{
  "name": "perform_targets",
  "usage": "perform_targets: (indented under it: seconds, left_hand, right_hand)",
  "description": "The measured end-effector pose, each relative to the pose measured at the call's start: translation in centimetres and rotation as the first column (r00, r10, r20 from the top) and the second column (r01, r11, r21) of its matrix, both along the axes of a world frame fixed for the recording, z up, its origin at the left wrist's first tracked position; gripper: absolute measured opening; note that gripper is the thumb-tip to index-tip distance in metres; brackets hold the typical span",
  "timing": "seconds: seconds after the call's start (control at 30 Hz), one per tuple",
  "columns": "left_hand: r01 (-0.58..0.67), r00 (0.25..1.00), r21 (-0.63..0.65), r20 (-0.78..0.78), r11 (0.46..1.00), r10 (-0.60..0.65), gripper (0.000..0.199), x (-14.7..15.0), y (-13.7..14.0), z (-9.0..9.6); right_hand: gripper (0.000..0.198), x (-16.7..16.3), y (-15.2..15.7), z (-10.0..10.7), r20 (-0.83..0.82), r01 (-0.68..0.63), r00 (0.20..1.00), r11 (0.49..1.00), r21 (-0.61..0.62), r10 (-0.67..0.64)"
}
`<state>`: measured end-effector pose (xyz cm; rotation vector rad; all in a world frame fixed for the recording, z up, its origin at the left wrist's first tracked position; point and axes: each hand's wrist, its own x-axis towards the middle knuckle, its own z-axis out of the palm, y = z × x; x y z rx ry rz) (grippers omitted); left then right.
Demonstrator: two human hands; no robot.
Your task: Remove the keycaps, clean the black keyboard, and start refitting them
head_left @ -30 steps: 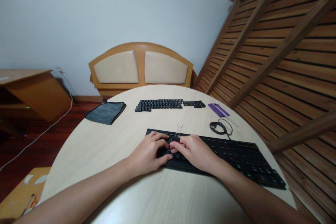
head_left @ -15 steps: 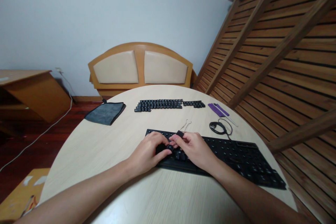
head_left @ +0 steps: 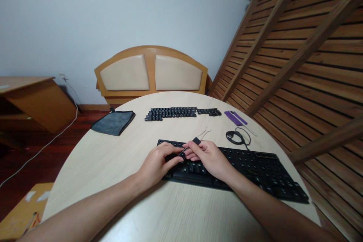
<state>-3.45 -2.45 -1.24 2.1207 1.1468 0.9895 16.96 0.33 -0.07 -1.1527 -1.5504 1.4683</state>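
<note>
A black keyboard (head_left: pixel 244 170) lies across the table with many of its keycaps off. Over its left part, my right hand (head_left: pixel 212 157) is closed around a keycap puller (head_left: pixel 196 141) with a dark handle. Two thin wire prongs of the puller point up and away from me. Thumb and fingertips of my left hand (head_left: pixel 157 160) pinch a small black keycap (head_left: pixel 182 155) close to the puller's near end. Whether the puller still touches the keycap I cannot tell. A few keycaps (head_left: pixel 195 167) remain on the keyboard beneath my hands.
Removed keycaps (head_left: pixel 172 112) stand in rows at the back of the round table (head_left: pixel 147 211). A grey cloth (head_left: pixel 113 123) lies at the left. To the right are purple strips (head_left: pixel 234 118), a thin rod (head_left: pixel 251 130) and the coiled USB cable (head_left: pixel 236 137).
The puller has tilted, its prongs swinging slightly to the right. My right hand has turned with the fingers spread more beneath it. The keycap in my left fingers has moved slightly left.
</note>
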Motion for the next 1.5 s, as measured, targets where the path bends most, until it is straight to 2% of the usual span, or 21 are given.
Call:
perform_targets:
  seconds: [0.17, 0.57, 0.87, 0.93, 1.17, 1.3, 1.5]
  left_hand:
    - [-0.042, 0.999, -0.01, 0.025, 0.999, 0.042, 0.014, -0.04, -0.05, -0.26]
    - [-0.033, 0.999, 0.021, 0.031, 0.999, 0.032, 0.014, -0.34, 0.25, -0.55]
    - [0.016, 0.983, -0.166, 0.182, 0.986, 0.015, 0.015, 0.09, 0.08, -0.29]
    - [0.029, 0.983, -0.171, 0.186, 0.985, 0.003, 0.016, 0.11, 0.15, -0.23]
    - [0.168, 0.979, 0.039, 0.109, 0.985, -0.171, 0.021, -0.25, 0.29, 0.04]
    - [0.168, 0.985, 0.104, 0.016, 0.98, -0.17, 0.026, -0.55, 0.15, -0.03]
    - [0.179, 0.974, 0.239, -0.177, 0.954, -0.138, 0.02, -0.69, 0.05, 0.25]
  right_hand:
    - [0.069, -0.01, 0.11, -0.12, -0.018, -0.001, 1.0, 0.999, -0.041, 0.0]
    - [0.064, -0.3, 0.18, -0.71, -0.092, 0.019, 0.995, 0.997, -0.07, -0.025]
    - [0.058, -0.29, 0.24, -1.02, -0.103, 0.005, 0.995, 0.996, -0.084, -0.014]
    - [0.056, -0.36, 0.19, -1.0, -0.1, 0.008, 0.995, 0.996, -0.091, -0.017]
    - [0.055, -0.59, -0.23, -0.4, -0.09, -0.012, 0.996, 0.986, -0.166, -0.004]
    - [0.059, -0.52, -0.24, -0.38, -0.097, -0.014, 0.995, 0.992, -0.128, 0.002]
    - [0.061, -0.67, -0.29, -0.45, -0.066, 0.031, 0.997, 0.996, -0.088, -0.037]
